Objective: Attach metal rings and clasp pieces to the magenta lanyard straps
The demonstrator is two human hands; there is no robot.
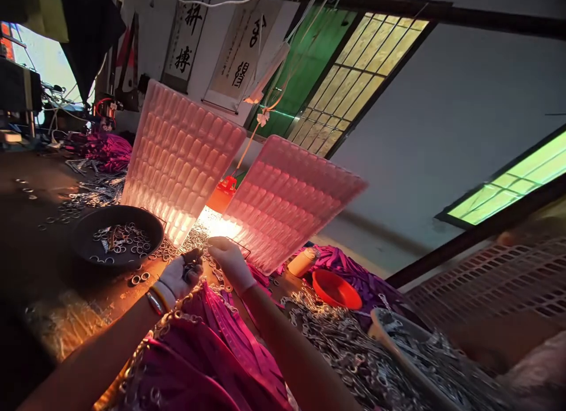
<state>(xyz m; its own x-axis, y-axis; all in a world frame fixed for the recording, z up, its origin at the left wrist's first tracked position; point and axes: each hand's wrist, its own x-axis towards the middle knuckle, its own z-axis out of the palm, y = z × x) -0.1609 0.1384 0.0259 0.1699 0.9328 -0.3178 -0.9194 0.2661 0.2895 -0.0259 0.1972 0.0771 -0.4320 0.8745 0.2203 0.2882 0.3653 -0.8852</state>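
Note:
My left hand [180, 276], in a white glove with bracelets at the wrist, is closed around a small dark metal piece just above a bundle of magenta straps [207, 352] with metal clips. My right hand [230, 260], also gloved, pinches something small close beside it; what it holds is too small to tell. Both hands sit right in front of two glowing pink ribbed lamp shades [186, 151]. A dark bowl [117, 234] of metal rings stands just left of my left hand.
Loose rings and clips [84, 196] litter the brown table [30, 246]. An orange bowl [336, 288], a small bottle [303, 260] and a heap of metal clasps [354, 352] lie to the right. A pink plastic crate [499, 281] stands far right. More magenta straps [106, 148] lie at the back left.

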